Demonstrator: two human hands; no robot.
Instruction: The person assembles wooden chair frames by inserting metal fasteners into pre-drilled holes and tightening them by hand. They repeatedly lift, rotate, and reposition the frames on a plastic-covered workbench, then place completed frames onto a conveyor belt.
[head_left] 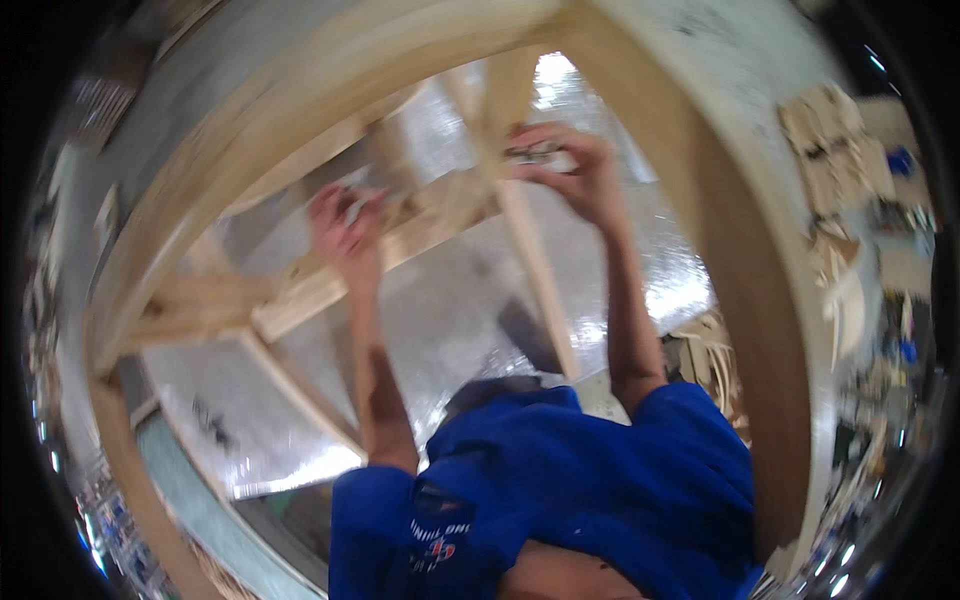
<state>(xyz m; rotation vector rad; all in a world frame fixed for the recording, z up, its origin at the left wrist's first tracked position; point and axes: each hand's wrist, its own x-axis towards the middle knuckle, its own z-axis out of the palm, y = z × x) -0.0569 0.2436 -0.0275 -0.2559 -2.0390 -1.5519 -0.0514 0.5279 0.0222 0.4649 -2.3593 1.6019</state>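
Note:
My right hand [580, 170] is raised beside an upright wooden strut [520, 230]. Its thumb and fingers are closed in a pinch on a small dark and whitish piece [534, 153], too blurred to name. Further left, my left hand [348, 225] is held up with curled fingers around something small and pale that I cannot make out. Near it runs a wooden crossbar [420, 235], joined to the strut. Both arms reach up inside a large wooden frame [715, 190] with a curved outer rail [215, 165].
Shiny silver sheeting [450, 290] lies behind the struts. Another thin wooden slat [305, 390] slants at the lower left. Outside the frame at the right, stacked pale wooden pieces [835, 150] and a small blue object [901, 161] lie on the floor among other clutter.

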